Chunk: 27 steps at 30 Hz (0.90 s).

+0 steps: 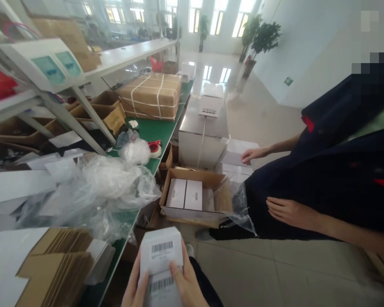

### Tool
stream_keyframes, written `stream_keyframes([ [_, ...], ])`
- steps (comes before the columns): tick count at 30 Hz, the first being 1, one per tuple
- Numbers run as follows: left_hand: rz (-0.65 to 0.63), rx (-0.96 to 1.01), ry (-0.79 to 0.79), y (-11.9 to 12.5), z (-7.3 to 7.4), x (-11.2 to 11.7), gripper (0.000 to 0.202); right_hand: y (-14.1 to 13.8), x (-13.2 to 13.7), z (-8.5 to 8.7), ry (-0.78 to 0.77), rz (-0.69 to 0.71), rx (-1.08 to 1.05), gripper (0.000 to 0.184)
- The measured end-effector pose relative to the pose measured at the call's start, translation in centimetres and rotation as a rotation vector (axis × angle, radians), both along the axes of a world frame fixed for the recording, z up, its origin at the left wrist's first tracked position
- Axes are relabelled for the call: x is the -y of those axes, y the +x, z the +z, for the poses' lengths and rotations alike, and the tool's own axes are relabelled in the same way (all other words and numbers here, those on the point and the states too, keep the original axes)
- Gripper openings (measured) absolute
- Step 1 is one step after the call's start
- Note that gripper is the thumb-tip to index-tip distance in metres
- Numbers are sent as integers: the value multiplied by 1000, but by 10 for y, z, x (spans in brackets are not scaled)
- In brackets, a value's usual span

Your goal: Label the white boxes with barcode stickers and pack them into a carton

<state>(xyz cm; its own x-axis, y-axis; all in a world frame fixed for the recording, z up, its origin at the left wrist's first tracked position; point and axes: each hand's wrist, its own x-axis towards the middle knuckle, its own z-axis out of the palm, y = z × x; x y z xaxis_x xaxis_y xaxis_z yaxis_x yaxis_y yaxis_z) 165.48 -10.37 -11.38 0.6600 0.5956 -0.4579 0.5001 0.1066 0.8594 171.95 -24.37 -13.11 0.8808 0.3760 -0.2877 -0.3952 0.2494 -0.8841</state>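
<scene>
Two small white boxes with barcode labels [161, 258] are held together at the bottom centre. My left hand [136, 279] wraps around their left side, thumb on the front. On the right side, my right hand [187, 277] grips them, its thumb pressed near the seam between the two boxes. Beyond my hands, an open cardboard carton [222, 198] stands low beside the bench, with white boxes [184, 194] standing side by side in its left part. Clear plastic film [243, 209] hangs over the carton's right end.
A co-worker [323, 166] stands at the right, one hand near a stack of white boxes [240, 149]. The green bench [152, 123] on the left bears plastic bags [115, 179], flattened cardboard [57, 260], tape [154, 148] and a strapped carton [152, 96].
</scene>
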Motion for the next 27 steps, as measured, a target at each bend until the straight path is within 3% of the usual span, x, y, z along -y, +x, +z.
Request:
stream_keyframes([
  [3,-22,63,-13,85,8,5,76,82,6,14,0,-33,-35,81],
  [6,-109,121,-9,170,8,10,70,157,8,16,18,-94,-112,83],
  [9,-227,139,-52,245,-5,17,65,219,11,2,67,-190,-212,87],
  [12,-281,110,-122,301,-31,25,62,261,16,-22,42,-253,-284,84],
  [15,-345,48,-162,330,-61,33,59,280,24,-48,20,-341,-381,87],
  [18,-394,-20,-193,340,-84,40,60,282,32,-68,4,-415,-471,89],
  [23,-442,-89,-276,353,-101,43,60,287,40,-83,-2,-475,-526,88],
  [27,-511,-31,-203,373,-118,24,59,302,23,-103,-52,-480,-446,81],
])
